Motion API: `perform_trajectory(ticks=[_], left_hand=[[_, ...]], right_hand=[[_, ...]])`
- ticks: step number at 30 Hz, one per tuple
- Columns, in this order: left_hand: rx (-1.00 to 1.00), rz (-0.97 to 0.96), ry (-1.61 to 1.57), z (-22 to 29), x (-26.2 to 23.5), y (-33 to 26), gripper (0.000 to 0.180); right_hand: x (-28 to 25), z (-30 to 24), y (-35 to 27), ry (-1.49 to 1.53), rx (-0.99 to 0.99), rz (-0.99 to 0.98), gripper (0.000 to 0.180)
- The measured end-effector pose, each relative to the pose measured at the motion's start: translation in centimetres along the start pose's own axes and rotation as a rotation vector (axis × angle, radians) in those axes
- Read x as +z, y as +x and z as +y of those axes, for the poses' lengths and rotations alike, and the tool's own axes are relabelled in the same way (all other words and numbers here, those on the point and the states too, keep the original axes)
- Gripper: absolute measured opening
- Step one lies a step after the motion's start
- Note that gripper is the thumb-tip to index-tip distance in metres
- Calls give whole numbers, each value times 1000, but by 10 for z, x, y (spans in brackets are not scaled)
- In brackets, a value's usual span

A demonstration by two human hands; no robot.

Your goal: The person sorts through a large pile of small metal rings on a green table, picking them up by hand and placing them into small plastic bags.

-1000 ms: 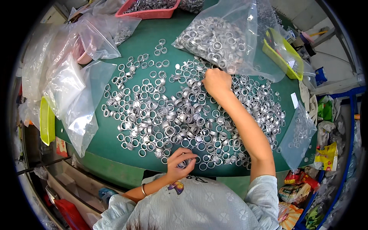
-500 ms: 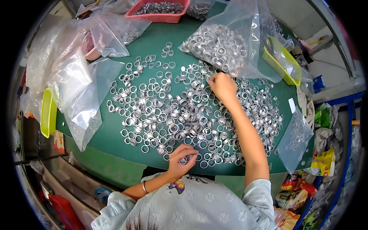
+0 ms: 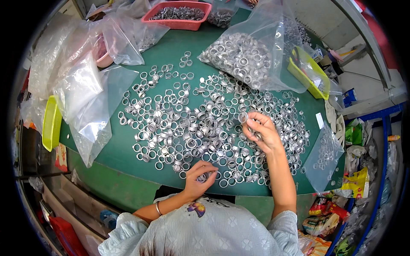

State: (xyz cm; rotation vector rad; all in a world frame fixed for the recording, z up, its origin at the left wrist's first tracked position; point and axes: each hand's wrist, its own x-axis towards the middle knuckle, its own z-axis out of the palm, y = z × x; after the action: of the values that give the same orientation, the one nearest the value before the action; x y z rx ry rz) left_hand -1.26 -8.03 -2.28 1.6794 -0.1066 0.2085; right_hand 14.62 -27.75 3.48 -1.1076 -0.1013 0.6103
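From my end I'd judge this as partway along — the clear bag (image 3: 243, 57) holds a heap of rings, but a wide spread of loose rings (image 3: 205, 128) lies on the bench (image 3: 115, 143), from the bag's left round to its near side. Whether the bagged ones are finished, I cannot tell; the loose ones look like what is left.

My right hand (image 3: 265, 133), on the near side of the bag, pinches a single ring (image 3: 243, 117) between thumb and finger, other fingers curled over more metal. My left hand (image 3: 197, 179), farther out to the bag's near left, is cupped round several rings.

The pinched ring is round, so no long axis — its opening faces roughly up at my camera. Loose ones lie flat or tip on edge.
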Motion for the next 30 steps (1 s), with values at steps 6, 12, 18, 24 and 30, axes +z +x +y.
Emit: perform_trajectory(ticks=[6,12,18,24,30], left_hand=[[11,-1,6,0,0,1,18],[-1,0,-1,-1,0,-1,18],[-11,-7,13,1,-1,0,18],[-16,-14,19,1,-1,1,19],[-9,-17,22,1,-1,2,19]], right_hand=[[-4,8,-3,500,233,21,22],[-14,23,-1,649,81,-82,30],[4,23,14,411,72,-83,26],[42,35,46,-1199,-523,136,12],[66,45,62,-1725,-382,270,12]])
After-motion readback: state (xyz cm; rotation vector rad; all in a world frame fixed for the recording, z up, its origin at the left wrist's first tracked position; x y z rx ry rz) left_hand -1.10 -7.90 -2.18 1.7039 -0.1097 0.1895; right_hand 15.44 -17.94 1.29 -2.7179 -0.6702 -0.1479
